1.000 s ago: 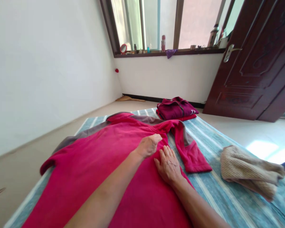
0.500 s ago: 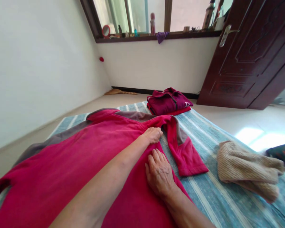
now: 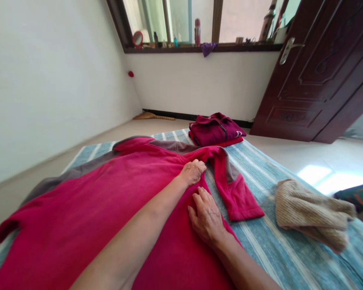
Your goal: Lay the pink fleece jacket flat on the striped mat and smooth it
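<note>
A pink fleece jacket (image 3: 109,205) with grey panels is spread over a bed, its near part running out of the frame. My left hand (image 3: 193,171) is closed on the jacket's fabric at the right armpit, and the fingertips are partly hidden. Just nearer to me, my right hand (image 3: 208,213) lies on the jacket along its right side edge, fingers stretched out and thumb apart. The short-looking right sleeve (image 3: 245,199) angles outward on the sheet, beyond both hands. Its opposite sleeve (image 3: 7,227) extends to the far left.
A blue striped sheet (image 3: 260,237) covers the bed. Folded maroon clothes (image 3: 213,131) are stacked at its far edge. A crumpled beige knit cloth (image 3: 311,211) lies to the right. Beyond stand a white wall, a windowsill (image 3: 169,50) with small items, and a dark red door (image 3: 311,76).
The view has shifted slightly. Both hands stay at nearly the same places on the jacket, with the left fingers still gripping the fabric near the armpit.
</note>
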`<state>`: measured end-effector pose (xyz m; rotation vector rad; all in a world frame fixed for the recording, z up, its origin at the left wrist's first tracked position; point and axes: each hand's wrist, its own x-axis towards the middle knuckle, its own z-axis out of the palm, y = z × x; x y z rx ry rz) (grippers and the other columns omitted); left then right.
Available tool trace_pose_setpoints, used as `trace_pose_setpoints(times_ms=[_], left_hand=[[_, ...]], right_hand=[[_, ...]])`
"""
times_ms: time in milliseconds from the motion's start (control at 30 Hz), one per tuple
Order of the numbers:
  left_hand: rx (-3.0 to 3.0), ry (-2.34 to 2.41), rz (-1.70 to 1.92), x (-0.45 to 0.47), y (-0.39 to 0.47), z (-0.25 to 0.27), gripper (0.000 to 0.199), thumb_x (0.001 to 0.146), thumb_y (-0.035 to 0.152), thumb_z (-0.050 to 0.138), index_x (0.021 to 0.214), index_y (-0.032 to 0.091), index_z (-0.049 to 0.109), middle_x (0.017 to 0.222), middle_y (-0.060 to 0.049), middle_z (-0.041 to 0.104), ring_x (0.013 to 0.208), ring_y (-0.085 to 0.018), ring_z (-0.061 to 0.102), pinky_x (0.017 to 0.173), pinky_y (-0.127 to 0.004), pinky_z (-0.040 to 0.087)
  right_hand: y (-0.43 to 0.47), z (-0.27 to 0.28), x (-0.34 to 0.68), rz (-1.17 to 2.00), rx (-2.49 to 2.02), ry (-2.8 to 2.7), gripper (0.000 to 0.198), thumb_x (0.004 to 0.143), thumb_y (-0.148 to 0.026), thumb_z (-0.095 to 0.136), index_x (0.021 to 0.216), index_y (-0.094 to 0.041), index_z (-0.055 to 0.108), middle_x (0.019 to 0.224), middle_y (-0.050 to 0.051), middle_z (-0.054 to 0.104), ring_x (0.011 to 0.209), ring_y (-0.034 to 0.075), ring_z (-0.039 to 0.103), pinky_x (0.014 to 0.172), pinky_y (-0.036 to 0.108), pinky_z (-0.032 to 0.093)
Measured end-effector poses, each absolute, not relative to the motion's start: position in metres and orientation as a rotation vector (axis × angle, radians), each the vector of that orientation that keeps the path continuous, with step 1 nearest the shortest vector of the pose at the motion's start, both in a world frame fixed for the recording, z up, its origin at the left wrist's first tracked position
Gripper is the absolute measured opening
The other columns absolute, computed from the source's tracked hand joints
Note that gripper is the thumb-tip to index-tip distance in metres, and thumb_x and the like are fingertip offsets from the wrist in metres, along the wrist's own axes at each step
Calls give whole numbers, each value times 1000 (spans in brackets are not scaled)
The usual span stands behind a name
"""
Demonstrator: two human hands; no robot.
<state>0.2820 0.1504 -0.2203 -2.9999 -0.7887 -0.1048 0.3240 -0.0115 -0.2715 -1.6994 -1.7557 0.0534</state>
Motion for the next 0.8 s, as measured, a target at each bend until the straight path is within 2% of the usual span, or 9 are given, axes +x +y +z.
trace_pose_setpoints(times_ms=[200,400,533,700,800], left_hand=[[-2941,-904,-174,294,144,-225,23,83,5,44,84,16,65,90,-9,62,83,-21,54,70,-30,46],[-2926,-925,-350,281,129,-234,30,88,6,36,106,13,59,115,-10,58,99,-20,50,91,-30,41],[-2925,-990,-397,281,121,-244,29,92,10,33,104,10,59,117,-13,57,100,-21,51,92,-31,42],[-2934,-1058,-389,287,119,-246,27,90,9,36,100,13,61,120,-12,57,105,-21,53,92,-34,45],[-2929,-1084,-393,286,110,-244,27,90,11,37,106,15,59,128,-11,54,112,-20,51,97,-34,43]], right_hand=[[-21,-256,324,34,-1708,-1848,25,80,-18,55,103,-13,60,132,18,49,127,29,41,107,46,34],[-67,-259,327,-101,-1766,-1894,51,76,-21,59,125,-10,54,139,21,43,131,34,37,103,51,38],[-92,-274,339,-107,-1798,-1910,52,82,-28,55,130,-9,50,142,20,39,131,32,39,101,50,42],[-95,-278,343,-110,-1796,-1919,52,85,-33,54,131,-10,49,144,19,38,131,31,39,102,48,42],[-94,-279,343,-147,-1778,-1910,49,86,-34,53,128,-10,52,142,20,40,130,31,39,102,47,42]])
